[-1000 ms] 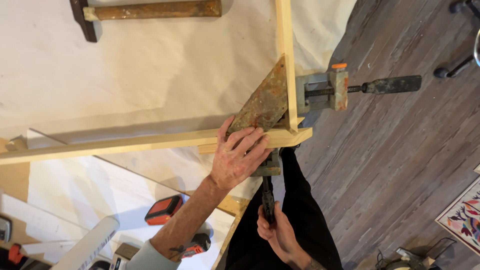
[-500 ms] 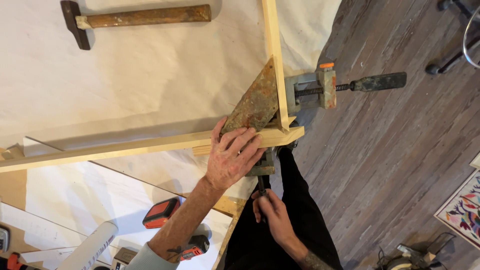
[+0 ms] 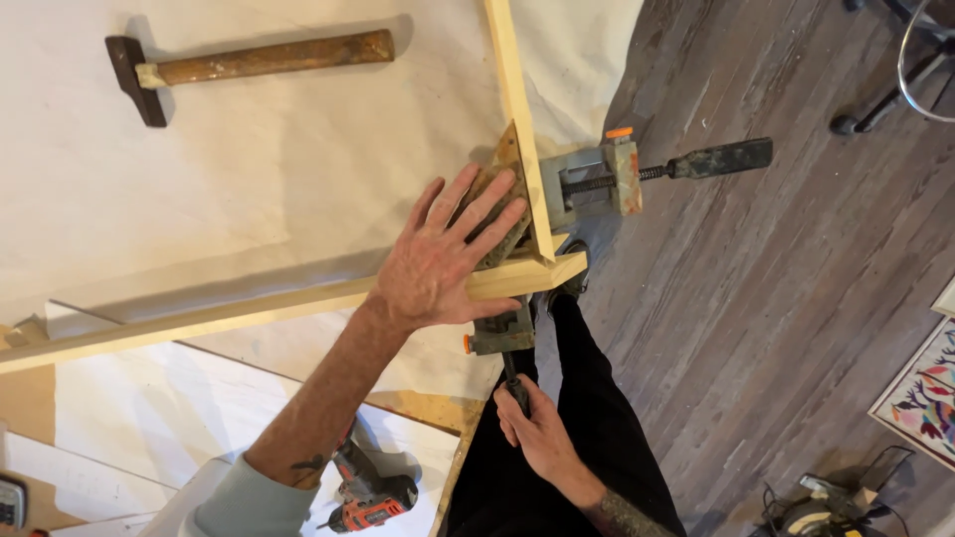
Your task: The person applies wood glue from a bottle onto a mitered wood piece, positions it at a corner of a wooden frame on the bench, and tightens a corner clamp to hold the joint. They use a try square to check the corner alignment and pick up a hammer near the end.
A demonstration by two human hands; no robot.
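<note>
Two pale wooden strips meet at a corner: a long one (image 3: 229,316) runs left and another (image 3: 509,89) runs up. My left hand (image 3: 443,257) lies flat, fingers spread, on a rusty triangular corner block (image 3: 509,231) at the joint. My right hand (image 3: 535,430) is shut around the dark handle of a grey clamp (image 3: 502,336) below the corner. A second grey clamp (image 3: 607,179) with a dark handle grips the joint from the right.
A hammer (image 3: 249,65) with a wooden handle lies on the white-covered table (image 3: 249,179) at the top left. An orange and black drill (image 3: 368,492) lies below my left forearm. Wooden floor (image 3: 776,298) at right, a chair base top right, a circular saw bottom right.
My left hand has slid further up onto the triangular block, fingers spread wider. My right hand stays on the lower clamp's handle. The view has shifted a little.
</note>
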